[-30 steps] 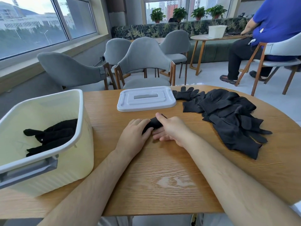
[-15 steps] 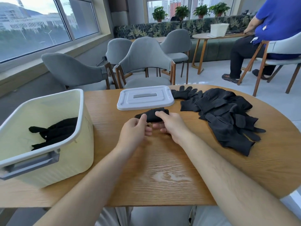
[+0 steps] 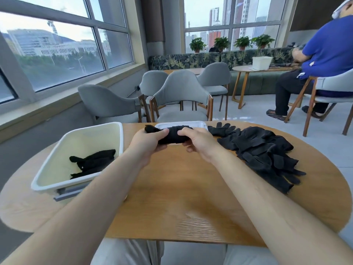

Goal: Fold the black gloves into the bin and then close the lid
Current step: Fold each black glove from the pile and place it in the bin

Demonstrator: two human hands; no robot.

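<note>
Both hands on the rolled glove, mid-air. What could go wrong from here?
1. The rolled glove is gripped by the left hand and right hand, with a loose end sticking out past the left hand. It may unroll when released into the bin.
2. The glove pile lies right beside the lid. Lifting the lid might drag gloves along.
3. The pile's near end lies close to the table edge and could slip off.

Bare wood lay open across the lower centre of the oval wooden desk (image 3: 191, 197). The open-topped cream plastic bin (image 3: 91, 138) walled the centre left; a heap of black knitted gloves (image 3: 267, 155) filled the right. The left hand (image 3: 150, 142) and right hand (image 3: 198, 141), gripping a rolled black glove (image 3: 172, 137), hung before the flat white plastic lid (image 3: 198, 124).
</note>
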